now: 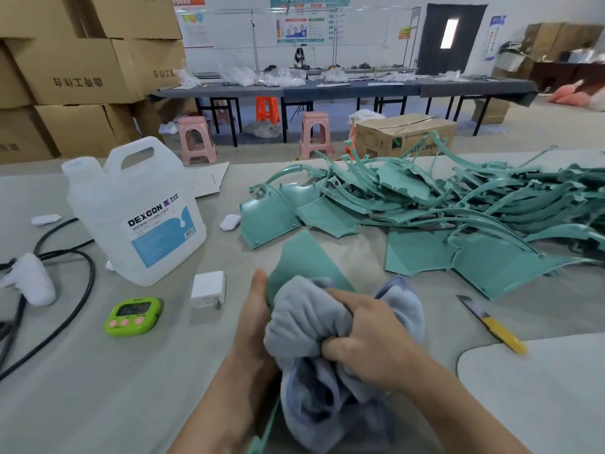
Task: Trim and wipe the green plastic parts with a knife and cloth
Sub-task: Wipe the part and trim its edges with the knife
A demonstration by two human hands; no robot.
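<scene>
Workshop floor; grey worktable (pixel 98 388) is seen in the foreground, cardboard boxes (pixel 82 70) are stacked at 10 o'clock, a long dark bench (pixel 327 86) is set across 12 o'clock with pink stools (pixel 196 136) in front of it

- One green part (pixel 301 257) is held upright-ish at frame centre, just above the hands; its flat triangular panel is pointed toward 12 o'clock
- It is gripped by the left hand (pixel 252 322): thumb laid along the part's left edge, fingers hidden behind part and cloth
- Blue-grey cloth (pixel 304 322) is bunched tight in the right hand (pixel 370 342), fingers curled round it, and is pressed against the part's lower face; loose folds are hung toward 6 o'clock
- Pile of green parts (pixel 442 204) is spread from 1 to 3 o'clock, well apart from the hands
- Yellow-handled knife (pixel 491 322) is left flat on the table at 3 o'clock of the right hand, blade out, untouched
- Clear jug (pixel 137 217) labelled DEXCON is stood at 10 o'clock; white adapter (pixel 208 288) and green timer (pixel 132 316) are placed near its base; black cable (pixel 65 309) is looped at 9 o'clock
</scene>
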